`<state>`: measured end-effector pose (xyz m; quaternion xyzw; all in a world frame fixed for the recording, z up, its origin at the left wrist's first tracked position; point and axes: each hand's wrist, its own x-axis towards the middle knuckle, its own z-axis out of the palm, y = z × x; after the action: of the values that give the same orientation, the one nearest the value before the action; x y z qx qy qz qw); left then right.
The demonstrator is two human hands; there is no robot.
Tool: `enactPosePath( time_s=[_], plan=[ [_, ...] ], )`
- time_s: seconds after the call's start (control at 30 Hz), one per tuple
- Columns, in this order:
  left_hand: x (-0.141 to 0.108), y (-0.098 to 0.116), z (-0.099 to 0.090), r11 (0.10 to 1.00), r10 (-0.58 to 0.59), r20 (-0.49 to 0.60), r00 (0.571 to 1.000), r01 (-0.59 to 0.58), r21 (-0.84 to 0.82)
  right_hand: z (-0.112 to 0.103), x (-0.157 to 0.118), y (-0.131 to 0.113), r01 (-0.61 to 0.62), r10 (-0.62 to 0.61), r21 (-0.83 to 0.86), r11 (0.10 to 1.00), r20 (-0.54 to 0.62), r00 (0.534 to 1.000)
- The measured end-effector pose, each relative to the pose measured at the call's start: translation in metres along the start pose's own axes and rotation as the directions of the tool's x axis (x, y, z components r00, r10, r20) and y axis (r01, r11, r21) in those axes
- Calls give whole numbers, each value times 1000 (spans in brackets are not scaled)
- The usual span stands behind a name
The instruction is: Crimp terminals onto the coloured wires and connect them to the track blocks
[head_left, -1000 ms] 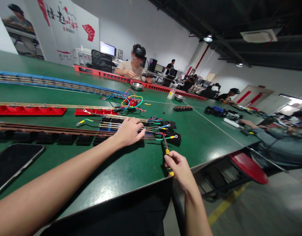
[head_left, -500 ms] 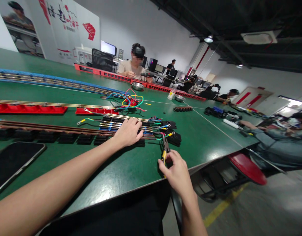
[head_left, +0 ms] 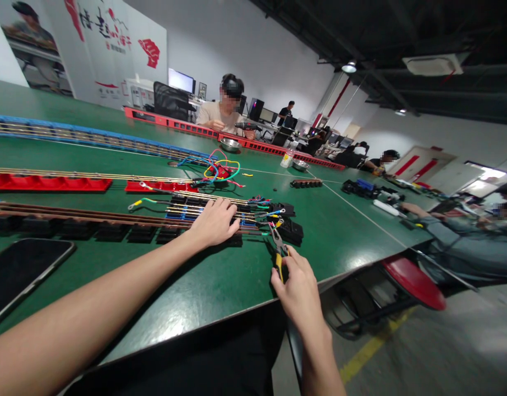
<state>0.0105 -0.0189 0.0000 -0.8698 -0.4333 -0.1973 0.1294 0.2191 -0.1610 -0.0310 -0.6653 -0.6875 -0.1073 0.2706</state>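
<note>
yellow-handled pliers (head_left: 279, 249) in right fingers (head_left: 295, 259)

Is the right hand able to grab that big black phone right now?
Probably not as things stand: the right hand holds the yellow-handled pliers, and the left forearm lies between it and the phone.

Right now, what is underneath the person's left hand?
Under the left hand run brass-coloured strips and blue holders, both showing on either side of it. What lies directly beneath is covered.
</note>
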Motion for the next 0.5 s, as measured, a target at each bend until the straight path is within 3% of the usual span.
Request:
enactPosePath(
  time_s=[0.13, 0.27, 0.4, 0.5],
  plan=[
    [0, 0, 0, 1000, 0, 9, 1000, 0, -3, -3, 4, -2, -59, 53, 140, 988, 46, 998],
    [0, 0, 2, 1000, 0, 1, 1000, 0, -3, -5, 11, -2, -135, 89, 366, 921, 141, 986],
    [0, -1, 2, 1000, -3, -10, 1000, 3, -10, -5, 17, 8, -232, 128, 543, 807, 222, 967],
    [0, -1, 2, 1000, -4, -4, 1000, 3, -14, -6, 19, 16, -337, 151, 669, 662, 322, 935]
  ],
)
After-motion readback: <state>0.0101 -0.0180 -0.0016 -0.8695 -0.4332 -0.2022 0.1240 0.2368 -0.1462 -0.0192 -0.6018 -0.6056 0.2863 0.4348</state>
